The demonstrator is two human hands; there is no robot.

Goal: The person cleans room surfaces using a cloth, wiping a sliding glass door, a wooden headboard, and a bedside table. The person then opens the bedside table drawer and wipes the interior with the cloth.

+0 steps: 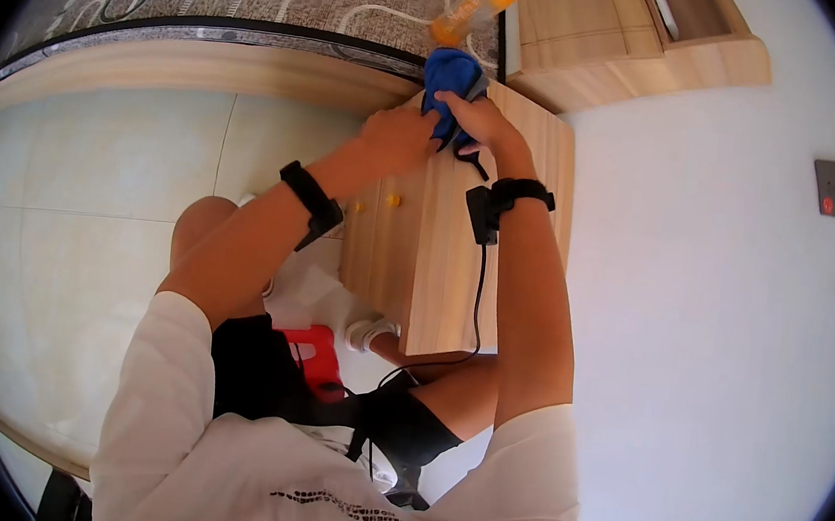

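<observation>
Head view: white wall [692, 337] at right, pale floor [126, 152] at left. Upper centre, the cabinet [455, 284] sits below the blue cloth [449, 71]. You seem mid-handling: your right hand [488, 129] pinches the cloth, your left hand [399, 138] meets it, grip unclear. Any further move calls for steady fingers. Just above lies the bottle [458, 21].

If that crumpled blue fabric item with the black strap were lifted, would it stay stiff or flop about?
Probably flop: the blue fabric item looks creased and bunched by the right hand. Its thin black strap would likely dangle, since it juts out. Rolling seems unlikely, given the uneven shape.
</observation>
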